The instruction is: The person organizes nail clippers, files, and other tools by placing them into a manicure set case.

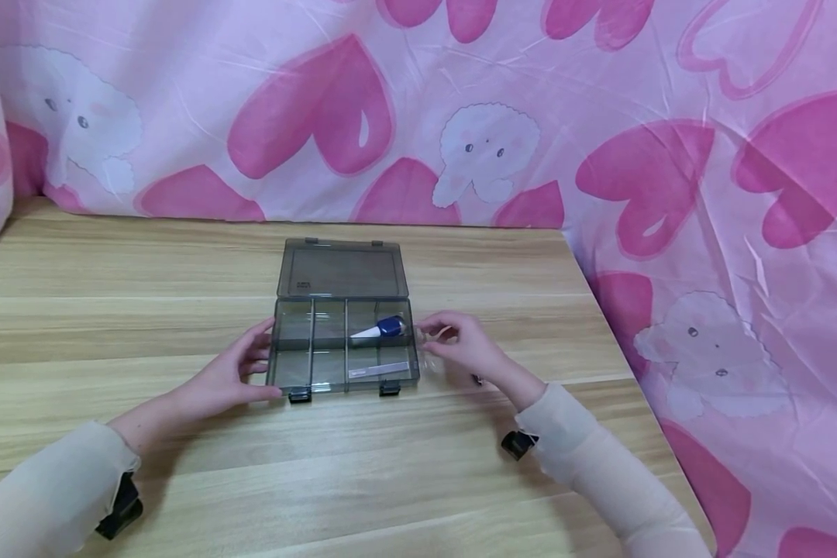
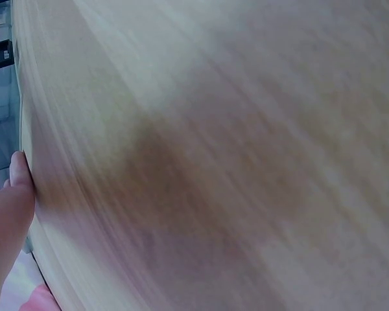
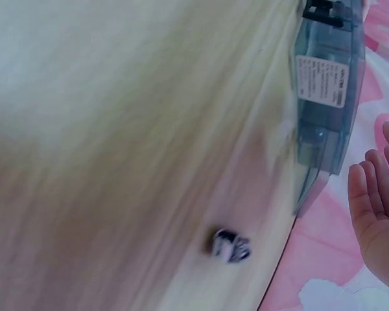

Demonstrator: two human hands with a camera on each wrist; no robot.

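A smoky see-through compartment box point(image 1: 311, 341) lies on the table with its lid point(image 1: 345, 267) folded back. In its right-hand compartments are a small bottle point(image 1: 390, 326) with a blue body and white pointed cap, and a flat greyish bar point(image 1: 379, 370). My left hand point(image 1: 240, 368) is spread along the box's left side, thumb at the front corner. My right hand point(image 1: 463, 341) is at the right wall, fingertips close to the edge, its fingers loosely bent in the right wrist view.
A small black-and-silver item point(image 3: 230, 246) lies on the wooden table point(image 1: 363, 473) near my right wrist. A printed label point(image 3: 322, 81) is on the box's outer wall. Pink patterned cloth point(image 1: 418, 93) hangs behind the table and along its right edge.
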